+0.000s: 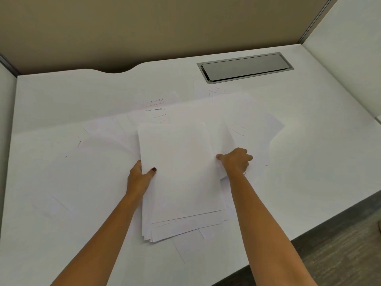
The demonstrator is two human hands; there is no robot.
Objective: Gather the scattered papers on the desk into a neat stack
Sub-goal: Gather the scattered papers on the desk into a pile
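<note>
Both hands pinched a loose paper stack (179,174) over the white tabletop (309,141), left hand (140,176) gripping its left edge, right hand (235,159) its right.

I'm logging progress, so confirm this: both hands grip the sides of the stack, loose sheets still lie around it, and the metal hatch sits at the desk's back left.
One detail is wrong: the hatch sits at the back right of the desk, not the back left, as the head view shows. The rest holds: the left hand and right hand grip the sides of the stack, and loose sheets lie around it.
</note>
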